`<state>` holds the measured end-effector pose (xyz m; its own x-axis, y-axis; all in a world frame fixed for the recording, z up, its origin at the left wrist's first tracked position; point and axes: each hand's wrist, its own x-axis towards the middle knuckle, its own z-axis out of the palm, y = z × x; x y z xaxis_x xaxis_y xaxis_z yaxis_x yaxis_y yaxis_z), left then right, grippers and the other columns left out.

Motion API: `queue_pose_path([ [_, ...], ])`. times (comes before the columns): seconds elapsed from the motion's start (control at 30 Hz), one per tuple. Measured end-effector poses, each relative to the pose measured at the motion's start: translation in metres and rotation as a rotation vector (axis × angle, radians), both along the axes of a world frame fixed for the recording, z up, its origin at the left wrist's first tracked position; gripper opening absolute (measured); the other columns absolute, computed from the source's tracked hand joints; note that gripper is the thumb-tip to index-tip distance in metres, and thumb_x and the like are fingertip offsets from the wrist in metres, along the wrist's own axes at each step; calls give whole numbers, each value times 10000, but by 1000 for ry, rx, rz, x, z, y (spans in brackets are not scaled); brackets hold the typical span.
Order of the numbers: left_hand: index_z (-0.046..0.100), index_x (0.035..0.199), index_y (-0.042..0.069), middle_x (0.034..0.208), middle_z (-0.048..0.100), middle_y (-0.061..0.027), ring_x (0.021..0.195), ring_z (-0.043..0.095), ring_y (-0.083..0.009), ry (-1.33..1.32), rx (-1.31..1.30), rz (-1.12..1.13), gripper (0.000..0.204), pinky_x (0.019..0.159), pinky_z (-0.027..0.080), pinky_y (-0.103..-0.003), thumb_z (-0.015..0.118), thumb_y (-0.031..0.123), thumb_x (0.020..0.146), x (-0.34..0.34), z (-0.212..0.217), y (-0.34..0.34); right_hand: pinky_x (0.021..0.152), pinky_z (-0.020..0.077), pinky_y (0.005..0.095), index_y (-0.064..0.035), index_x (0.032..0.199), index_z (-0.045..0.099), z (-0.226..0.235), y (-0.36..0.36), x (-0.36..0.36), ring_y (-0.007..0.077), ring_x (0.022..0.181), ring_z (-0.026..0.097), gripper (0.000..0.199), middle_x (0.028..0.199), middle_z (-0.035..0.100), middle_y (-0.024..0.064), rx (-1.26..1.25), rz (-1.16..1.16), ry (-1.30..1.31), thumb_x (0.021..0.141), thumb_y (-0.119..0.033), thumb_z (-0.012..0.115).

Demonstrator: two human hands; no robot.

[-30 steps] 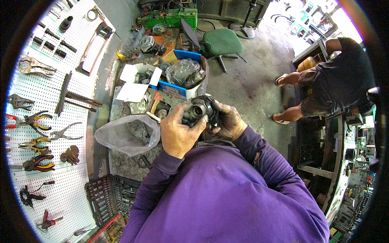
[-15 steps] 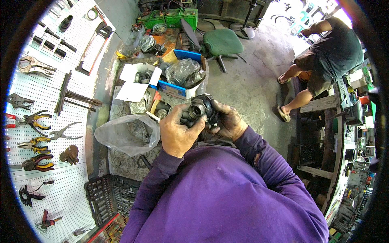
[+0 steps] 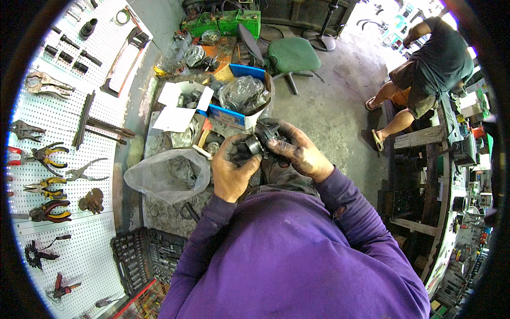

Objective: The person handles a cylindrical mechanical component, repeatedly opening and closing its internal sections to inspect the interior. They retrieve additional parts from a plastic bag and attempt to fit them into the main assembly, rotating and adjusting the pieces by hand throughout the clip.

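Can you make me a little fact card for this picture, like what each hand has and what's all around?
Left hand: holds the silvery end of a greasy metal part
Right hand: grips its dark, round end
One piece or two: can't tell
Left of the hands: clear plastic bag
Beyond the hands: blue-edged box, green chair
Far left: pliers on a white pegboard
Right side: another person, dark shirt

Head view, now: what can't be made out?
- Dark metal part, head view: underside covered by the left hand and right hand.
- Cloudy plastic bag, head view: contents blurred by the plastic.
- Items by the bright opening, head view: washed out by glare.
- Small tools at far right, head view: too small near the fisheye rim.
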<state>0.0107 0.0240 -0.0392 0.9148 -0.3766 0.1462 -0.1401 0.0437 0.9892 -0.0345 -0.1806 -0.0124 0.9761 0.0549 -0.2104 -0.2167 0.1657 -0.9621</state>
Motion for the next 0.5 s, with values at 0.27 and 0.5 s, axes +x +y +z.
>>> queue_pose_path([
  [0.27, 652, 1277, -24, 1133, 746, -90, 1042, 701, -160, 152, -57, -52, 431, 936, 563, -312, 833, 84, 901, 3, -7, 4, 1138, 457, 388, 23, 1518, 510, 9, -3, -5, 246, 1304, 591, 695, 1372, 644, 177, -185, 31, -105, 987, -334, 780],
  [0.5, 662, 1283, -51, 1151, 753, -109, 1041, 713, -168, 125, -124, -101, 407, 941, 572, -315, 809, 62, 921, 1, -6, 5, 697, 442, 226, -44, 1568, 481, 3, -4, -7, 65, 839, 537, 736, 1144, 666, 7, -185, 31, -133, 962, -314, 800],
])
